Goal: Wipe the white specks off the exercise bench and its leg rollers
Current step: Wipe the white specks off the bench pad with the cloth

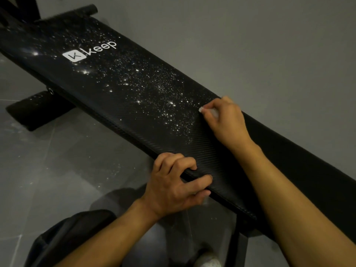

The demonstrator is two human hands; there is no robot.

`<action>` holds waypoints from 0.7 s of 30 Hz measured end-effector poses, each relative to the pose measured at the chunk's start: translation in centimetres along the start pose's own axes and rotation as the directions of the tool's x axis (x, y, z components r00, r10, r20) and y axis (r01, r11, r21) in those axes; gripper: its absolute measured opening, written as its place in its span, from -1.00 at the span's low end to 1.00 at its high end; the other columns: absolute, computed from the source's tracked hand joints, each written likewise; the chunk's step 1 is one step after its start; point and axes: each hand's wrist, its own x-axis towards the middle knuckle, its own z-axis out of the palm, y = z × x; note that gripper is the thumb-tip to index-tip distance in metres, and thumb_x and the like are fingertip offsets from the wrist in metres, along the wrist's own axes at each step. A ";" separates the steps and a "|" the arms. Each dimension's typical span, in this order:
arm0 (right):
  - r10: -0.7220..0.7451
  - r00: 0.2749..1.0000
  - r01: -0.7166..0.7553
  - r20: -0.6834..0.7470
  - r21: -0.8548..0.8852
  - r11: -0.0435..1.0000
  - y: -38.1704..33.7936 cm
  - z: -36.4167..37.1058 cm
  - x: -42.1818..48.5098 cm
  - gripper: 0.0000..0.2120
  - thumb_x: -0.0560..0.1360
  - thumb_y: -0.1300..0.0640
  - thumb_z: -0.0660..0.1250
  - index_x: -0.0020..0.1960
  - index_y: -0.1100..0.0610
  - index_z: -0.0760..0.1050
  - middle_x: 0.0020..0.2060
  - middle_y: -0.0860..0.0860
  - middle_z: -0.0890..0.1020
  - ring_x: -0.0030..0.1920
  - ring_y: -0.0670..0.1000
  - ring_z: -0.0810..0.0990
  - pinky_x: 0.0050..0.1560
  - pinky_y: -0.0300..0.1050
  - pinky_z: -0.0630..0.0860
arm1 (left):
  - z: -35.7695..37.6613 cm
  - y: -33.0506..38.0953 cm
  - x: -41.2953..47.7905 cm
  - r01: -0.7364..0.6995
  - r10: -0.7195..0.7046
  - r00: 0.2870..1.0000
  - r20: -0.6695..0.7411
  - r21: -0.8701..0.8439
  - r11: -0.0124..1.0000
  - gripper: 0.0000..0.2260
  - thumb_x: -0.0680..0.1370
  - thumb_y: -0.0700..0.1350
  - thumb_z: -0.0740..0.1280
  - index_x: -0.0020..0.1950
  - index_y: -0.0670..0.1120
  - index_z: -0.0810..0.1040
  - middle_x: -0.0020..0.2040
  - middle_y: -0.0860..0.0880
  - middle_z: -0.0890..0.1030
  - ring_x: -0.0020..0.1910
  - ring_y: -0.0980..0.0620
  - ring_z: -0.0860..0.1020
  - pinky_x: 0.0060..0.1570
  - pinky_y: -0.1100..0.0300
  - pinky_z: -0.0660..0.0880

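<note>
A long black exercise bench (119, 105) with a white "Keep" logo runs from upper left to lower right. White specks (154, 87) cover its middle and far part; the stretch near my hands looks dark and free of them. My right hand (225, 120) lies on the bench top and holds a small white wipe (212, 111) against it at the edge of the speckled area. My left hand (173, 182) grips the bench's near edge, thumb on top. A black leg roller (90, 9) sticks out at the far end, another (36, 108) on the near side.
Grey tiled floor (48, 170) lies to the left, with a few specks on it. A grey wall (250, 45) runs close behind the bench. The bench's black support frame (240, 245) stands below. My dark-clothed knee (73, 234) shows at the bottom.
</note>
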 end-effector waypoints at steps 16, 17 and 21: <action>-0.084 0.996 0.082 -0.041 -0.048 0.996 -1.5 0.7 -3.2 -0.81 0.64 -0.06 0.29 0.15 0.00 0.57 0.00 -0.07 0.46 -0.09 -0.10 0.50 -0.15 -0.16 0.47 | -0.2 0.1 -0.1 0.008 -0.008 1.000 0.011 -0.010 1.000 -0.77 0.65 0.22 0.20 0.19 0.18 0.55 0.12 -0.01 0.45 0.12 -0.09 0.46 0.28 -0.03 0.32; -0.143 0.990 0.143 -0.009 -0.002 0.990 -1.7 0.4 -4.1 -0.81 0.64 -0.06 0.29 0.13 0.00 0.58 -0.03 -0.08 0.45 -0.12 -0.12 0.50 -0.16 -0.14 0.48 | -0.2 0.1 -0.1 0.010 -0.010 1.000 0.017 -0.007 1.000 -0.77 0.65 0.22 0.21 0.19 0.18 0.55 0.12 -0.01 0.44 0.12 -0.08 0.46 0.29 -0.02 0.32; -0.391 0.901 0.370 0.186 0.138 0.919 -1.5 -1.1 -7.5 -0.74 0.61 -0.14 0.25 0.15 -0.02 0.59 -0.08 -0.12 0.40 -0.15 -0.14 0.50 -0.19 -0.10 0.52 | -0.8 -0.1 0.0 0.006 -0.007 0.998 0.058 0.018 1.000 -0.79 0.63 0.22 0.25 0.18 0.19 0.56 0.14 0.00 0.45 0.15 -0.05 0.46 0.41 0.01 0.26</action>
